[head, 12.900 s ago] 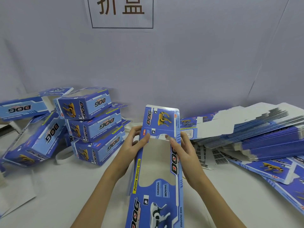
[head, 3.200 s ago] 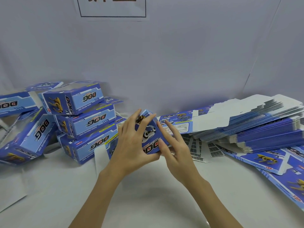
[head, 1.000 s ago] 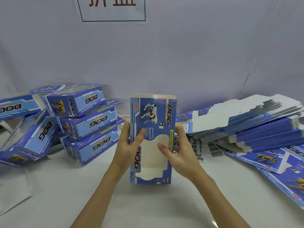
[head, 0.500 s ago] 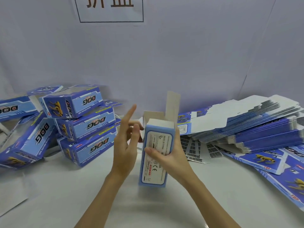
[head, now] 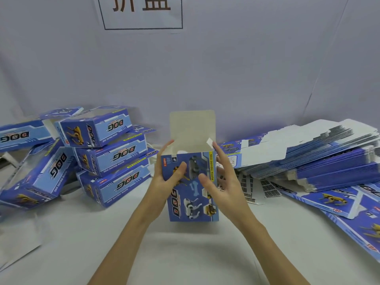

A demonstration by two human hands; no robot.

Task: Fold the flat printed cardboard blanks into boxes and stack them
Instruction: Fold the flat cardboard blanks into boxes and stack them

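Observation:
A blue printed box [head: 193, 202] stands upright on the white table, its printed face with dogs toward me. Its top is open, with the grey lid flap [head: 192, 126] standing straight up. My left hand [head: 166, 177] grips the box's left side, thumb on the front face. My right hand [head: 222, 182] holds the right side, thumb on the front and fingers reaching up to the top right corner flap. A stack of folded boxes [head: 111, 157] lies at the left. A pile of flat blanks [head: 320, 155] lies at the right.
More folded boxes [head: 35, 179] lean at the far left. Loose flat blanks [head: 333, 200] spread over the right table edge. A white wall with a printed sign [head: 141, 11] closes the back. Bare white table [head: 185, 254] lies in front of the box.
The box has turned from its narrow label side to its wide printed face. My left hand, lifted off half a second ago, now grips the left side. The lid flap stands taller.

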